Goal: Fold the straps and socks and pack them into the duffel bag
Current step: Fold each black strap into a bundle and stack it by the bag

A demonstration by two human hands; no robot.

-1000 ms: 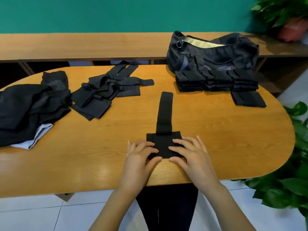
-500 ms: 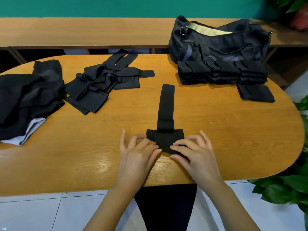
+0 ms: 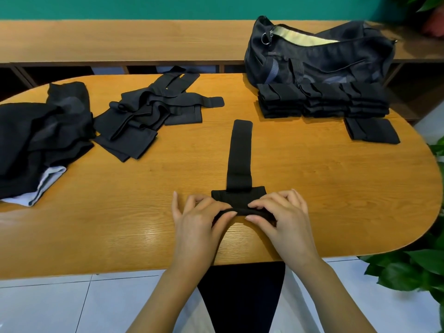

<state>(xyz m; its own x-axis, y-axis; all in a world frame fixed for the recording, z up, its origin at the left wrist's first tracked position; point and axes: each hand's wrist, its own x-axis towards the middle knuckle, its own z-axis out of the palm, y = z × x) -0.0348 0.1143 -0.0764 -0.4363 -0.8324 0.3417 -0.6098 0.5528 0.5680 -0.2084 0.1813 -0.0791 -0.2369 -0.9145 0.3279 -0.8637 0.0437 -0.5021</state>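
A black strap lies on the wooden table, its narrow band pointing away from me and its wide end near the front edge. My left hand and my right hand both pinch the near edge of that wide end, which is lifted and rolled over. The dark duffel bag stands unzipped at the back right. A stack of folded straps sits in front of it, with one folded piece beside. Unfolded straps lie in a heap at the back left.
A pile of dark cloth with a white lining covers the table's left end. A wooden bench runs behind the table under a teal wall. Leafy plants stand at the right, beyond the table's rounded end.
Both hands went from lying flat on the strap's wide end to pinching its near edge and lifting it into a fold. The view has tilted slightly downward.
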